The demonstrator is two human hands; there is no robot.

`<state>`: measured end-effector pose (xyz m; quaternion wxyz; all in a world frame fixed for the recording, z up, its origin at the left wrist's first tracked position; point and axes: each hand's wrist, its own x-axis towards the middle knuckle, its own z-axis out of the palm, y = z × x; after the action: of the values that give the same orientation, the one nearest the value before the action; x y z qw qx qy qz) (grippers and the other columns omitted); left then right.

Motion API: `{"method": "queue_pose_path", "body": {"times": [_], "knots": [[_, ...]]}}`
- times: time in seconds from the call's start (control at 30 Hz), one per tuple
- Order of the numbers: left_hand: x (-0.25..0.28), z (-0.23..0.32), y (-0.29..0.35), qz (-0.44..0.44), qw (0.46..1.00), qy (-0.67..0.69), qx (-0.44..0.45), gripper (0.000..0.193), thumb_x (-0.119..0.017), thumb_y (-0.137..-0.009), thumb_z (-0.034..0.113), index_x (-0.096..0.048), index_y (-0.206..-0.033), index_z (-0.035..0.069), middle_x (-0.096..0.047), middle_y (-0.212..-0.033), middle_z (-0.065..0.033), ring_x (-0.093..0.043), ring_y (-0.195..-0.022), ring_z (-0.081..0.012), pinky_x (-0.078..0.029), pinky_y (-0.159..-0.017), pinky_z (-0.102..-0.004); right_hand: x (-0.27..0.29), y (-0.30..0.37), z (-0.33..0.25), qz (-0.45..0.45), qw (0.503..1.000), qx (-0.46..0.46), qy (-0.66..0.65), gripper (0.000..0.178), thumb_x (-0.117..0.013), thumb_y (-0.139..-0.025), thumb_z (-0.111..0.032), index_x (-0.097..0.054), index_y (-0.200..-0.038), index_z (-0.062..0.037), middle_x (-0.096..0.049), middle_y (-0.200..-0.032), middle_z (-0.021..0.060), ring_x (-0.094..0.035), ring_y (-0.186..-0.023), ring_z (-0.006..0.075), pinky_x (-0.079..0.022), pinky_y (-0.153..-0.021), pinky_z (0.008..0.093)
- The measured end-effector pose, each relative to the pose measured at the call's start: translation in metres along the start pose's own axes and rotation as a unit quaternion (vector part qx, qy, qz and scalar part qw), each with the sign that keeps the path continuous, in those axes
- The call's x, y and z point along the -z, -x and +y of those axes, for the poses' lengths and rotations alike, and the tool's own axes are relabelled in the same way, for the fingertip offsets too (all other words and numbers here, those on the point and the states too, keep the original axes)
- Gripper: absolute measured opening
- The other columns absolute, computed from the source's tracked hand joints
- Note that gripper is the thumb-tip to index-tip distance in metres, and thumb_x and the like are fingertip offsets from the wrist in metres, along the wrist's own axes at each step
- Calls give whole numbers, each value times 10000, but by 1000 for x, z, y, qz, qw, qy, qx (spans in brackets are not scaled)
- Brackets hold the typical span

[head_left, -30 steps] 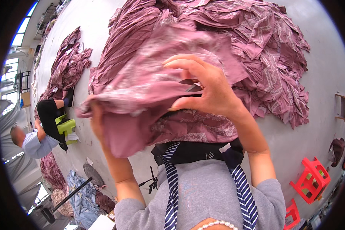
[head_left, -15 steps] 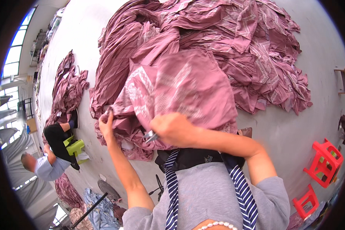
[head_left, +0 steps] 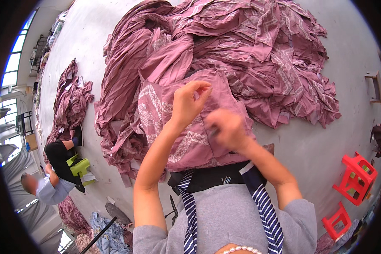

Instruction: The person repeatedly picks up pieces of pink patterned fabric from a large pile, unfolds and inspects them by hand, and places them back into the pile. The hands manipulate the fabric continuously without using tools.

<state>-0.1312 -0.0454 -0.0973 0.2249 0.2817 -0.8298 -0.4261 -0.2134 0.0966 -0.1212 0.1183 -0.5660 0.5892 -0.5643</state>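
A dusty-pink garment (head_left: 188,148) with white patterned bands lies spread over my lap. My left hand (head_left: 189,103) is raised above its middle, thumb and fingers pinched together; whatever they hold is too small to make out. Just to the right and closer to me, my right hand (head_left: 229,127) is closed and smeared by motion. The thread snips (head_left: 214,129) in it show only as a dark blur at its left side. Beyond my lap a large heap of the same pink cloth (head_left: 279,55) covers the floor.
At the left, another person (head_left: 57,182) sits on a green stool (head_left: 79,167) beside a smaller pink heap (head_left: 70,106). Two red plastic stools (head_left: 354,180) stand at the right, and a small wooden stool (head_left: 374,86) farther off. Blue cloth (head_left: 108,230) lies at the lower left.
My left hand has left the garment's left edge and moved up and right over its middle. My right hand has shifted right with the snips. The garment now lies flatter on my lap.
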Motion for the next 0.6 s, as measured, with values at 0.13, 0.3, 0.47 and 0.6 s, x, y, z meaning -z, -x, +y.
{"method": "queue_pose_path", "body": {"times": [0.13,0.3,0.47,0.6], "knots": [[-20,-8,-12,-5,998,43,35,131,-673,-845,78,-685,-952,5,-687,-852,-18,-584,-724,-56,-465,-657,-216,33,-13,115,172,889,-386,-177,104,-591,-895,-101,-632,-918,-9,-639,-788,21,-510,-557,54,-393,-473,208],[-28,-7,-11,37,994,49,88,212,-706,-839,142,-675,-1003,12,-676,-880,-23,-588,-776,-59,-475,-671,-211,26,-18,147,42,757,-491,-429,233,-667,-879,-192,-639,-1042,-28,-528,-599,-46,-402,-440,9,-249,-373,167],[-30,4,-2,63,982,98,150,369,-747,-812,219,-638,-1079,-12,-676,-923,-73,-626,-803,-103,-497,-691,-234,24,-38,79,53,809,-411,-417,152,-713,-835,-137,-604,-900,-54,-504,-609,-67,-409,-479,17,-312,-441,182],[-27,21,14,58,957,229,168,395,-737,-828,211,-618,-1118,-29,-668,-891,-59,-617,-773,-94,-501,-685,-234,9,-35,41,54,854,-352,-379,122,-643,-872,-50,-627,-981,1,-577,-727,-45,-479,-601,10,-374,-518,164]]}}
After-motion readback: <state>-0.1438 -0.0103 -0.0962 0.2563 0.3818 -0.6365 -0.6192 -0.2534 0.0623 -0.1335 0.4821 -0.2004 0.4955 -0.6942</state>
